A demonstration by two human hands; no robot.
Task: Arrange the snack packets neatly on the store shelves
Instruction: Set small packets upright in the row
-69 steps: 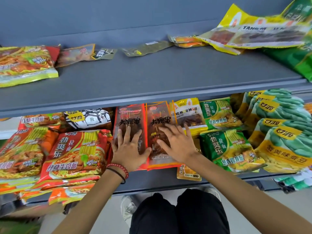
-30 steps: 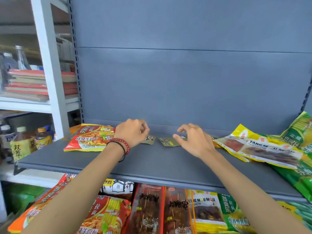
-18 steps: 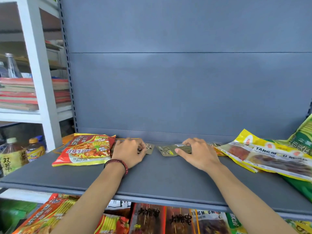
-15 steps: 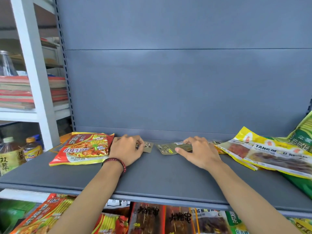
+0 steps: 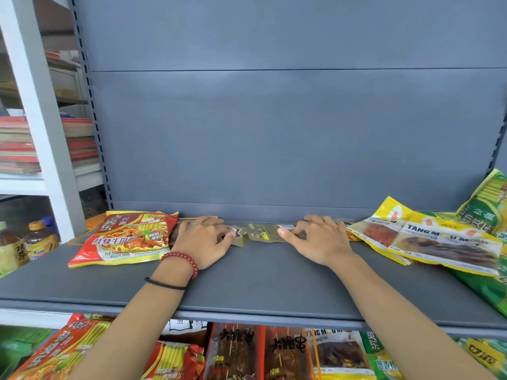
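Observation:
On the grey upper shelf, two small flat packets lie near the back wall. My left hand, with a red bead bracelet on the wrist, lies over a small dark packet, fingers curled and thumb pinching its near edge. My right hand arches over an olive-green flat packet, with the thumb at its front edge and the fingertips on top. A red noodle packet lies flat left of my left hand. A yellow snack packet lies to the right.
Green packets pile up at the far right of the shelf. The lower shelf holds rows of red, brown and yellow packets. A white rack with stacked books and drink bottles stands to the left. Bare shelf lies between my forearms.
My hands left the brown packets on the lower shelf and rose to the upper shelf. They settled on the two small packets at the back and have hardly moved since.

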